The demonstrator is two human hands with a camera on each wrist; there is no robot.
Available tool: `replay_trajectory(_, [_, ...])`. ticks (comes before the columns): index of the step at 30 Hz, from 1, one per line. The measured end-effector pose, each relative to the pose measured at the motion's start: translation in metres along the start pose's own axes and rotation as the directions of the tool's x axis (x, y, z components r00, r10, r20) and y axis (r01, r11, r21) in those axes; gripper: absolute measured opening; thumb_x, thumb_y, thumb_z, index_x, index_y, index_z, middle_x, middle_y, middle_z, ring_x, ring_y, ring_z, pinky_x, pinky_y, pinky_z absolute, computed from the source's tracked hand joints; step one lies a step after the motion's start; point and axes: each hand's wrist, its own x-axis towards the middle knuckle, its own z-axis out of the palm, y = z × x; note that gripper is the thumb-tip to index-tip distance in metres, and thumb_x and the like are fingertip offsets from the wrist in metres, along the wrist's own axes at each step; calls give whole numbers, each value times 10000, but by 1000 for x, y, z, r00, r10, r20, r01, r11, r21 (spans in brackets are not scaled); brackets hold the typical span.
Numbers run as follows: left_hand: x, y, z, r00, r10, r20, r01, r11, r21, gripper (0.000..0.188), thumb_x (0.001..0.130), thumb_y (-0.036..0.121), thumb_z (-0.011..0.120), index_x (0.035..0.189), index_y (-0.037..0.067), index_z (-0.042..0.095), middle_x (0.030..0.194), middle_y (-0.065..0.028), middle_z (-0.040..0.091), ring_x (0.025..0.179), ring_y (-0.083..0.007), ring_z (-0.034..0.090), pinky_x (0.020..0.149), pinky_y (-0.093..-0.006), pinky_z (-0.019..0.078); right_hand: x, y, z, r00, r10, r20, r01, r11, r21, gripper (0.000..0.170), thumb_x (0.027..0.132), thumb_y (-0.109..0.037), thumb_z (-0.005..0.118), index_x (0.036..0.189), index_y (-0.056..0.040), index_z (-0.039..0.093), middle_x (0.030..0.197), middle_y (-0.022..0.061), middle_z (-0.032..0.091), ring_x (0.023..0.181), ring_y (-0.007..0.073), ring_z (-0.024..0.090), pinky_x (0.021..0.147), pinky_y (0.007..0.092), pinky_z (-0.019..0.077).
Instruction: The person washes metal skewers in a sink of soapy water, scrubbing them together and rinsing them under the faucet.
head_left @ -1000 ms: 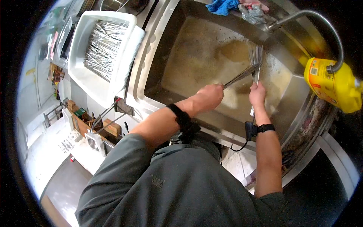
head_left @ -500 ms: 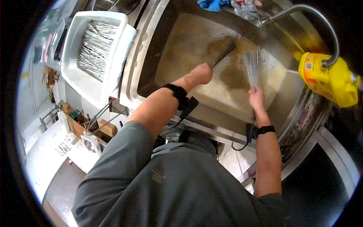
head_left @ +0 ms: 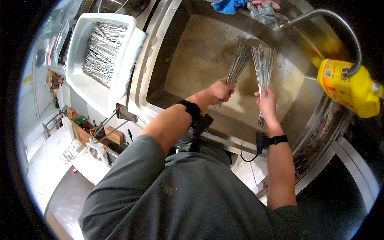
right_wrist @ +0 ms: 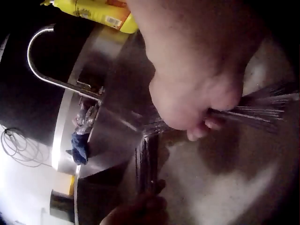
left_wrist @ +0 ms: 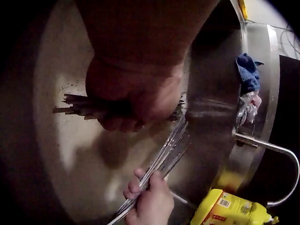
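Note:
In the head view, my left hand (head_left: pixel 222 90) grips a bundle of thin metal rods (head_left: pixel 240 60) that fans out away from me over the sink (head_left: pixel 140 86). Just to its right, my right hand (head_left: pixel 267 105) holds a second rod bundle (head_left: pixel 263 64), its lower ends sticking out below the fist. The two bundles stand side by side, a small gap between their tips. In the left wrist view, the left fist (left_wrist: pixel 133 93) wraps round its rods, with the right hand (left_wrist: pixel 152 199) beyond. The right wrist view shows the right fist (right_wrist: pixel 197 103) closed round its bundle.
A white tub (head_left: pixel 74 64) full of similar rods stands left of the sink. A yellow bottle (head_left: pixel 348 86) and a curved metal faucet (head_left: pixel 356 36) are at the right. Blue cloth (head_left: pixel 229 5) and a grey crumpled item (head_left: pixel 262 14) lie on the far rim. Murky water covers the sink bottom.
The left hand's bundle first moved left, off the right one, then came back beside it and now points more upright in the head view. Both hands keep their grip.

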Motion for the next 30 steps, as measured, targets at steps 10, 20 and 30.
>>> replay_trajectory(10, [13, -15, 8, 1000, -8, -14, 7, 998, -66, 170, 888, 173, 551, 974, 96, 426, 720, -30, 489, 511, -100, 424, 409, -251, 340, -8, -18, 13, 997, 5, -78, 5, 991, 134, 188, 914, -197, 465, 860, -24, 513, 742, 74, 627, 447, 110, 503, 404, 275, 392])
replay_trajectory(20, [-14, 1, -6, 988, 73, -139, -27, 952, 305, 185, 849, 179, 482, 955, 28, 475, 671, -18, 483, 524, -96, 440, 440, -290, 373, 49, 31, 8, 988, -71, -138, 45, 983, -180, 284, 931, -264, 376, 946, -11, 505, 787, 115, 649, 689, 293, 598, 658, 407, 440])
replay_trajectory(30, [-29, 8, -29, 976, 126, -177, 28, 735, 678, 176, 850, 216, 512, 927, 60, 482, 663, -15, 487, 518, -118, 450, 430, -296, 366, 81, 64, 22, 988, -19, -156, 23, 999, 28, 207, 915, -178, 428, 967, 22, 428, 749, 116, 634, 678, 277, 587, 684, 395, 434])
